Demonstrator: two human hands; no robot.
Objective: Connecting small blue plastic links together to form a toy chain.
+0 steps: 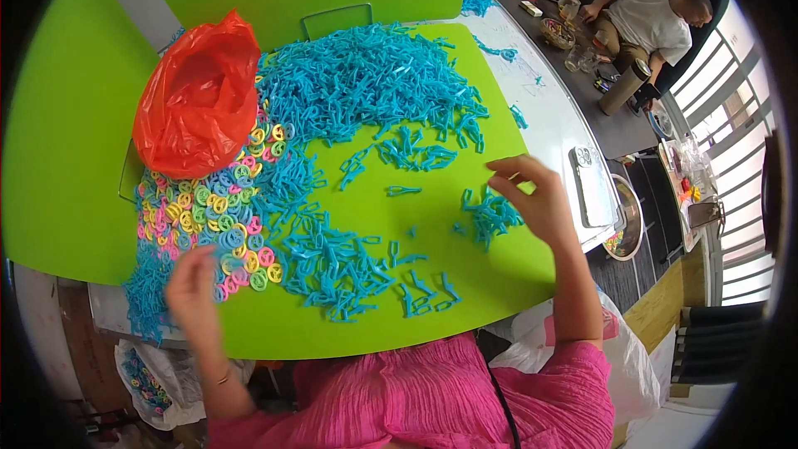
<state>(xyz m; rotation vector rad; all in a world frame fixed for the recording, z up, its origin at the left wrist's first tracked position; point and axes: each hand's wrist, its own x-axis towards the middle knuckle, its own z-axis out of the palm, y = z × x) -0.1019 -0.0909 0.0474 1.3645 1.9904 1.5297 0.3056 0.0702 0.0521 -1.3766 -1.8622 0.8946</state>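
Observation:
My left hand (191, 287) is blurred over the near edge of a pile of small pastel rings with inner spokes (220, 204). Its fingertips look drawn together; a bluish smear beside them is too unclear to name. At the right, my right hand (540, 199) is raised with thumb and forefinger apart and nothing between them. Just below and left of it lies a small heap of teal plastic clip-like pieces (493, 216). A large heap of teal pieces (366, 75) covers the board's far part, and another cluster (332, 266) lies between my hands. One piece (404, 190) lies alone mid-board.
A red plastic bag (199, 100) stands on the ring pile. The green board (399, 337) rests on a white table (532, 100), with a phone (592, 187) at its right edge. A metal bowl (629, 220) is beyond. Another person (648, 12) sits at a dark table.

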